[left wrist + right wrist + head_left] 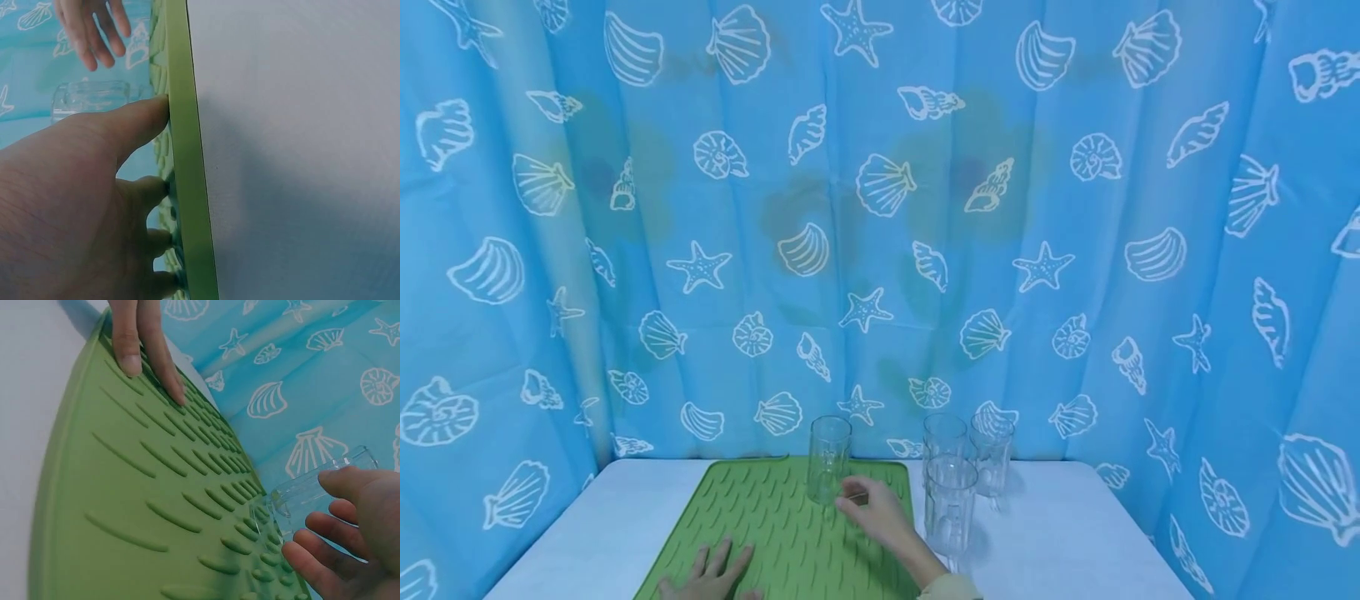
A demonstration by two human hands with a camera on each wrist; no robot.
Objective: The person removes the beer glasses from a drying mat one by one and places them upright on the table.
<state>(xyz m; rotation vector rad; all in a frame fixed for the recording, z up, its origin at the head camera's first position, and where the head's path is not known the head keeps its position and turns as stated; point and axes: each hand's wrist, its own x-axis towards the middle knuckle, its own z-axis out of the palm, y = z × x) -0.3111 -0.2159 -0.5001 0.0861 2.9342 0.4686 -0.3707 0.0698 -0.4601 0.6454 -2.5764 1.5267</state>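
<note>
A clear drinking glass [829,462] stands upright toward the back of the green ridged mat [775,517]. Close beside it on the right is my right hand [876,510], its fingers loosely bent and nothing in its grasp. In the right wrist view the thumb and fingers of this hand [350,531] are parted around the side of the glass [306,494]. My left hand [711,575] rests with spread fingers on the near part of the mat. The left wrist view shows its fingertips [159,187] touching the mat close to its front edge [190,162].
Three more clear glasses stand grouped on the white table right of the mat: one in front [951,508], two behind it [992,454]. The white tabletop [1075,533] extends on both sides. A blue curtain with seashell prints [865,250] hangs behind and around the table.
</note>
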